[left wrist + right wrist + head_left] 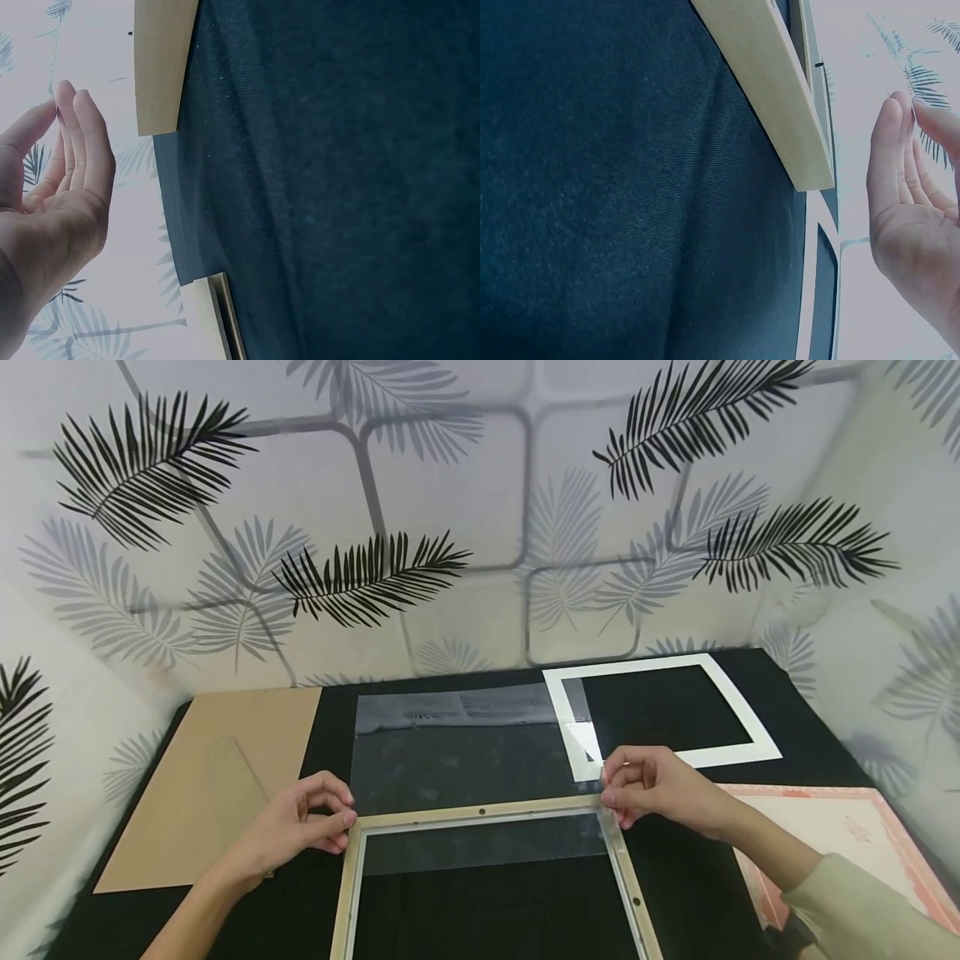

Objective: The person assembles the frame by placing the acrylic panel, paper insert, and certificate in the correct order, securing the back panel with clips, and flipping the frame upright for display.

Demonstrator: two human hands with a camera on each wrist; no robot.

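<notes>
From where I stand, the person is bent to one thing, a clear sheet (450, 768), stretched between the hands above the middle of the black surface (697, 877), its far part toward the back edge and its near part across the far rail of a pale wooden frame (420, 817). That frame sits toward the near edge of the surface, its lower end running out of sight. The left hand (300, 827) looks to be pinching the sheet's left side by thumb and fingertips, right by the frame's far left corner; the right hand (660, 793) pinches the other side at the far right corner. Whether the sheet touches the rail I cannot tell. A tan board (225, 727) lies along the left edge, up to the back left corner; a white mat (739, 710) lies near the back right corner, and a pink-bordered sheet (832, 835) by the right edge. I'd judge the step in hand to be lining the clear sheet up with the frame; the next move calls for keeping both sides level, matching corners to corners, and lowering it without bowing or scraping it.
</notes>
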